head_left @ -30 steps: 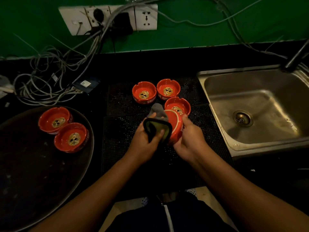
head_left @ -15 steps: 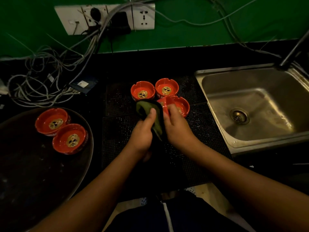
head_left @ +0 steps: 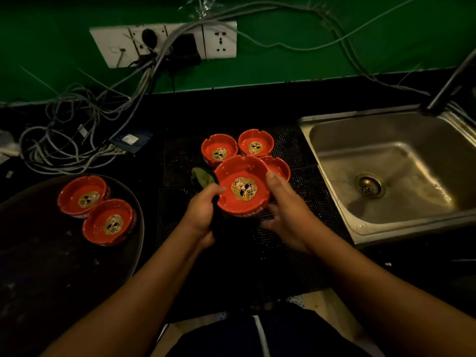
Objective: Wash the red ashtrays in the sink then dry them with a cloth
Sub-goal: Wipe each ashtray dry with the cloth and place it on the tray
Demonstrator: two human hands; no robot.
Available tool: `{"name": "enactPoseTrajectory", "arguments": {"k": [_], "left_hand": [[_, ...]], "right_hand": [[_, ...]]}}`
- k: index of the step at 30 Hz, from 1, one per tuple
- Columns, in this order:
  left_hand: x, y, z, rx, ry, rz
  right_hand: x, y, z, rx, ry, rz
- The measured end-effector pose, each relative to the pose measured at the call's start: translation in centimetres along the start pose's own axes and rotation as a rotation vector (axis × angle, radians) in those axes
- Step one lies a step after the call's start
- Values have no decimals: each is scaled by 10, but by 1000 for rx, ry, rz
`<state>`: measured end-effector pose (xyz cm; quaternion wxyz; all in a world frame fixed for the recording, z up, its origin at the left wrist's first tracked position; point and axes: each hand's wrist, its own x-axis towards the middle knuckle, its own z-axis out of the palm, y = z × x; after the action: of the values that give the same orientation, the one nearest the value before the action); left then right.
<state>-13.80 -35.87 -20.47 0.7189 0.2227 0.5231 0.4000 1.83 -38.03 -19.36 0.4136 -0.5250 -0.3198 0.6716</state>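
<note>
One red ashtray [head_left: 242, 190] is now turned bowl-up, gripped by left hand [head_left: 203, 212], with cloth [head_left: 202, 176], and right hand [head_left: 286, 212]; its underside is judged dried.

On my feed the left forearm [head_left: 144, 279] and right forearm [head_left: 360, 274] are bare right down to the left hand [head_left: 202, 215] and right hand [head_left: 288, 217]. Low in the middle I see a dark navy garment [head_left: 296, 338] with a thin white stripe [head_left: 258, 336] down it.
</note>
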Motion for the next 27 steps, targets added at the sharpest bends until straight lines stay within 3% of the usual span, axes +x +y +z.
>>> {"name": "enactPoseTrajectory", "arguments": {"k": [2, 6, 10, 12, 14, 17, 19, 23, 27], "left_hand": [[0, 0, 0, 35, -9, 18], [-3, 5, 0, 89, -84, 58], [-6, 16, -5, 261, 88, 36], [-5, 17, -9, 302, 147, 126], [-6, 19, -9, 430, 55, 251], [-9, 22, -1, 598, -196, 170], [-9, 21, 1, 731, -223, 177], [-11, 11, 1, 521, -156, 171], [-10, 10, -4, 309, -123, 146]], "right_hand": [[-1, 3, 5, 97, -73, 70], [2, 4, 7, 257, 8, 101], [1, 5, -2, 372, 8, 166], [-1, 0, -7, 352, -24, 150], [-3, -6, -11, 304, -54, 163], [-3, -10, -15, 208, -105, 173], [-4, -10, -14, 186, -143, 163], [-2, 1, -17, 431, -219, 198], [5, 9, -24, 462, 93, 180]]}}
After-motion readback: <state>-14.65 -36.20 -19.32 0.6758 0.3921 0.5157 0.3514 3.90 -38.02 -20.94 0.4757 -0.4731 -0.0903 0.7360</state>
